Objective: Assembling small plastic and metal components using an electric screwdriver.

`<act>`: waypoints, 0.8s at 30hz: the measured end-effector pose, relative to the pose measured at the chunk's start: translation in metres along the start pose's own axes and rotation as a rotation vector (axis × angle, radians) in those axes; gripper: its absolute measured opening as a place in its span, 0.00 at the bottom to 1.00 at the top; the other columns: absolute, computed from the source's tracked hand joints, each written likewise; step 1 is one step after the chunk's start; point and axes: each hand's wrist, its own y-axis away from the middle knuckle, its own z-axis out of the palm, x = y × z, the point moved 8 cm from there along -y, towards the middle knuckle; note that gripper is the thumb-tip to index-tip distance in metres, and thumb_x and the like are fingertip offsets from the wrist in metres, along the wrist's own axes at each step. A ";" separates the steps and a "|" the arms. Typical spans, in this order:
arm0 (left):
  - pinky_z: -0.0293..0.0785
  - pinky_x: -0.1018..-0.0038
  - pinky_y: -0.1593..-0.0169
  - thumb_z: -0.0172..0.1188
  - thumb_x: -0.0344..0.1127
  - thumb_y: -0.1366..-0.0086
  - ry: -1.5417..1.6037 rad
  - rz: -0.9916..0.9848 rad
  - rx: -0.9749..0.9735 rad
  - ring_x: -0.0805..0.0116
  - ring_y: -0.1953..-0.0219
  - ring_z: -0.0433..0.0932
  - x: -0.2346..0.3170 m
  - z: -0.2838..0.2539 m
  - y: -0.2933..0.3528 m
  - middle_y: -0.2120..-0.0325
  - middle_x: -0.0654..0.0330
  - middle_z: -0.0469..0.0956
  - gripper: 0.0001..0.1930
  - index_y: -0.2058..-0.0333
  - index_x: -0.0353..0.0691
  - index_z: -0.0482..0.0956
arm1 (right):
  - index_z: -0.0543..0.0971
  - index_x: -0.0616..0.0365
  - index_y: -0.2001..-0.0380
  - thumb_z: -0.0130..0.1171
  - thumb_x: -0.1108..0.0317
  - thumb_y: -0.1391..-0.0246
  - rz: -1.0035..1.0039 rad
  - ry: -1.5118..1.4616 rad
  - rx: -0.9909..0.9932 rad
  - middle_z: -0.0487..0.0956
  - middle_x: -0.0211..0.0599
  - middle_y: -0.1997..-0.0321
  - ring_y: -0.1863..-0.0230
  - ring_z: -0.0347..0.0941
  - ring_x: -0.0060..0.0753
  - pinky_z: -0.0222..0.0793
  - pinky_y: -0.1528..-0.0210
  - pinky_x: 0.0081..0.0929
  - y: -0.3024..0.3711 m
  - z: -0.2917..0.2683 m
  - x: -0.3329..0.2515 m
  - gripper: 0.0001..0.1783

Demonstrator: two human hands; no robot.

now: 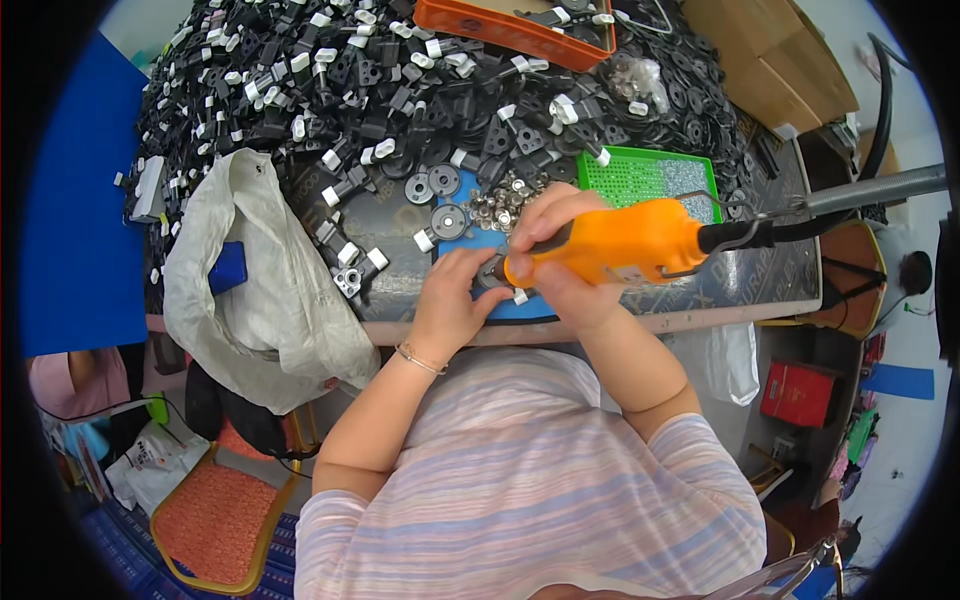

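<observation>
My right hand point(578, 298) is wrapped around an orange electric screwdriver point(640, 240), its tip pointing left toward my left hand. Beneath that tip, the thumb and fingers of my left hand point(447, 298) close around a dark plastic part point(487, 272) on a blue mat point(530, 308). Much of the part is hidden by my fingers and the tool. Just beyond lies a heap of small metal pieces point(505, 203). A grey round part with a white tab point(449, 221) rests left of the heap.
Black parts with white ends point(370, 90) pile across the table's far side. A green tray point(625, 175) holds small silvery pieces, and an orange bin point(500, 28) stands behind. A whitish sack point(290, 330) hangs over the left front edge. Right, the screwdriver's cable meets a metal bar point(870, 192).
</observation>
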 end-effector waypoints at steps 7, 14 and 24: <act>0.71 0.66 0.61 0.70 0.38 0.55 0.023 -0.035 -0.036 0.53 0.64 0.73 -0.003 0.003 0.000 0.66 0.54 0.75 0.25 0.58 0.36 0.75 | 0.68 0.63 0.63 0.60 0.70 0.51 0.056 -0.162 0.033 0.70 0.43 0.66 0.72 0.71 0.28 0.71 0.69 0.22 0.000 -0.001 0.008 0.14; 0.71 0.66 0.63 0.70 0.37 0.55 -0.011 -0.053 -0.054 0.55 0.66 0.74 0.000 0.003 -0.001 0.67 0.54 0.75 0.24 0.58 0.37 0.76 | 0.68 0.63 0.63 0.56 0.73 0.51 0.061 -0.139 0.053 0.68 0.42 0.64 0.72 0.71 0.29 0.71 0.69 0.24 0.005 -0.009 0.016 0.12; 0.71 0.66 0.64 0.70 0.37 0.55 0.016 -0.053 -0.049 0.54 0.66 0.73 0.000 0.002 -0.001 0.68 0.54 0.74 0.24 0.58 0.37 0.76 | 0.68 0.64 0.63 0.57 0.72 0.51 0.030 -0.095 0.032 0.69 0.43 0.65 0.72 0.71 0.27 0.71 0.69 0.21 0.003 -0.005 0.009 0.13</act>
